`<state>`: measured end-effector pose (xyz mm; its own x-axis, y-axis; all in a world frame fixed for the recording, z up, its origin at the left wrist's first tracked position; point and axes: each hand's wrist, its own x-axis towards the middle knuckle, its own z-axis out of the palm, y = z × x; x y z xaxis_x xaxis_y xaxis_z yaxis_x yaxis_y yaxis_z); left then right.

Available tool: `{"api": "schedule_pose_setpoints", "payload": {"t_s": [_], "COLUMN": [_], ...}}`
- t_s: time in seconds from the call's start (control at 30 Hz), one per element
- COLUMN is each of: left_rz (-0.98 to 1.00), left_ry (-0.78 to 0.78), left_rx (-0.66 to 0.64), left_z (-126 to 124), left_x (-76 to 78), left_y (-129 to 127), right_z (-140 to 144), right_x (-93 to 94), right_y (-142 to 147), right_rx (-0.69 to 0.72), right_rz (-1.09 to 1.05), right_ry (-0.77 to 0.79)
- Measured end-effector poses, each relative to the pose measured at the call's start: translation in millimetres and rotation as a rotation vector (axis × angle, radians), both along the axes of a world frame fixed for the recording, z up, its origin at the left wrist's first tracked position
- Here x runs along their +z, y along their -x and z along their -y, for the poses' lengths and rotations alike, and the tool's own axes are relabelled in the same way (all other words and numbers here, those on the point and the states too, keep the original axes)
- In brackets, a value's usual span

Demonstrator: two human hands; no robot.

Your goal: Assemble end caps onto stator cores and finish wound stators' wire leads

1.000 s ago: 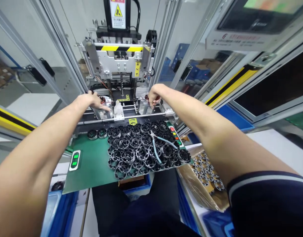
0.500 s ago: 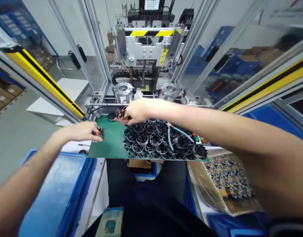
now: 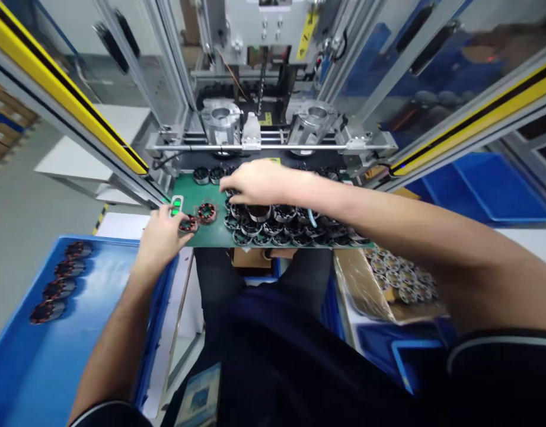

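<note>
left hand (image 3: 159, 234) is pinching a copper-wound stator (image 3: 188, 225) at the green mat (image 3: 213, 234) edge, risking a drop; right hand (image 3: 255, 182) is closing loosely over black stator rings (image 3: 281, 222), possibly scattering them.

a grey concrete floor (image 3: 15, 219) spreads to the left, with a white table (image 3: 77, 166) standing on it. aluminium frame posts (image 3: 166, 65) with clear panels enclose a metal press machine (image 3: 264, 35). yellow-and-black guard bars (image 3: 63, 95) slant along both sides. blue bins (image 3: 490, 190) sit at the right, under even, bright light.
</note>
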<state>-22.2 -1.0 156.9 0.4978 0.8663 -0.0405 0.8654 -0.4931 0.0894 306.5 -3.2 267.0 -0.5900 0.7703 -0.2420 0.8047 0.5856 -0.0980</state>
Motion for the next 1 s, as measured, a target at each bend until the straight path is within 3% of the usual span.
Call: {"api": "schedule_pose_setpoints", "payload": {"t_s": [0.1, 0.2, 0.33, 0.43, 0.5, 0.6, 0.77, 0.87, 1.0], "left_rz": [0.343, 0.516, 0.432, 0.443, 0.503, 0.641, 0.991, 1.007, 0.941], "left_ry": [-0.101, -0.138, -0.152, -0.105, -0.098, -0.056, 0.336, 0.432, 0.421], "left_rx": [-0.145, -0.365, -0.497, -0.534, -0.515, -0.418, -0.408, -0.425, -0.457], "left_z": [21, 31, 20, 6, 6, 25, 72, 88, 96], "left_x": [13.9, 18.5, 4.3, -2.3, 3.0, 23.2, 62.2, 76.3, 84.0], "left_y": [-29, -78, -130, -139, -135, -121, -101, -97, -96], "right_z": [46, 87, 104, 102, 104, 115, 139, 147, 151], "right_x": [-1.0, -24.1, -62.9, -72.0, -66.5, -45.2, -2.9, 8.5, 9.9], "right_y": [-70, -109, -114, -111, -113, -114, -95, -82, -78], "right_rx": [-0.195, -0.208, -0.194, -0.183, -0.194, -0.255, -0.416, -0.473, -0.527], "right_rz": [-0.162, -0.214, -0.187, -0.217, -0.317, -0.65, -1.316, -1.474, -1.53], "right_ry": [-0.184, -0.228, -0.227, -0.223, -0.231, -0.173, 0.337, 0.587, 0.703]}}
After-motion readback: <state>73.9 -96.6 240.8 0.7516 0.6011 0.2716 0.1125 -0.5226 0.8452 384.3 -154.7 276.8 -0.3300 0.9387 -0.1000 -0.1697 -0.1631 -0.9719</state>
